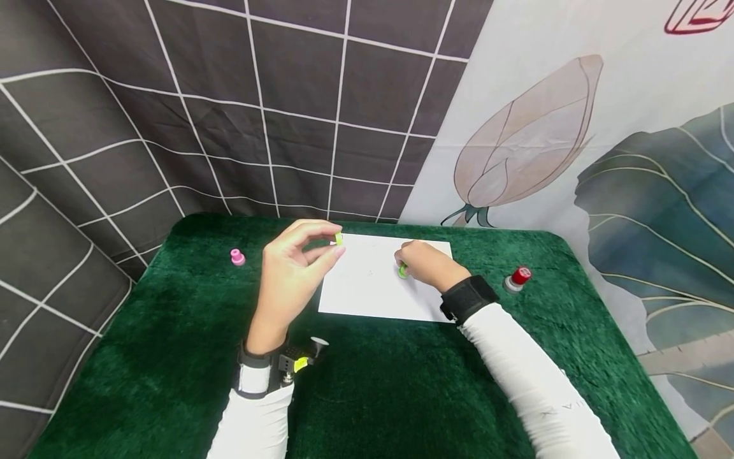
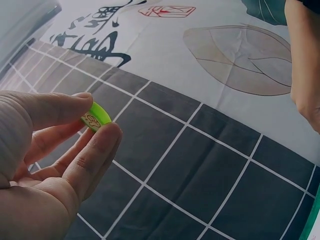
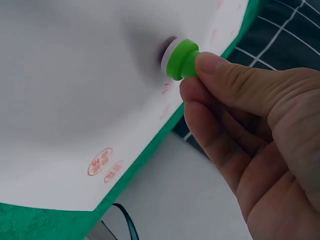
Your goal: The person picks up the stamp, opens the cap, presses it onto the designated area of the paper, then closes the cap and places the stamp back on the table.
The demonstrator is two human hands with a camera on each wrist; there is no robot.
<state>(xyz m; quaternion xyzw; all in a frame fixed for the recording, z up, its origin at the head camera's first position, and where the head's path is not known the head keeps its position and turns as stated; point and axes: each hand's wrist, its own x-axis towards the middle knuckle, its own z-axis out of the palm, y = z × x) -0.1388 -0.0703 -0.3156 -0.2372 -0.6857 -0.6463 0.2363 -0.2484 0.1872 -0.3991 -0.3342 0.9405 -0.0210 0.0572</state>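
Green stamp (image 3: 183,60): one, white-based, pinched by its knob between thumb and fingers of the right hand (image 1: 430,262), over the paper with its face turned to it; contact cannot be told. Cap (image 2: 100,115): one, yellow-green, pinched at the rim between thumb and fingertips of the left hand (image 1: 295,261), raised near the paper's left edge; brown outlined mark on its face, illegible. Paper (image 1: 361,290): one white sheet; two red oval prints (image 3: 106,164) near a corner, characters too small to read, fainter red prints along the same edge. Red stamp (image 1: 520,275): grey base, pale emblem on top, unreadable; just beyond the right wrist. Pink stamp (image 1: 237,257): left of the left hand, well apart. Green cloth (image 1: 367,389): extends past the paper on both sides, with a broad stretch toward the person. Backdrop (image 1: 298,83): dark, white-gridded, rising behind the cloth's far edge; adjoining printed panel (image 1: 533,140) with leaf motif, red seal and black brush characters (image 2: 112,47).
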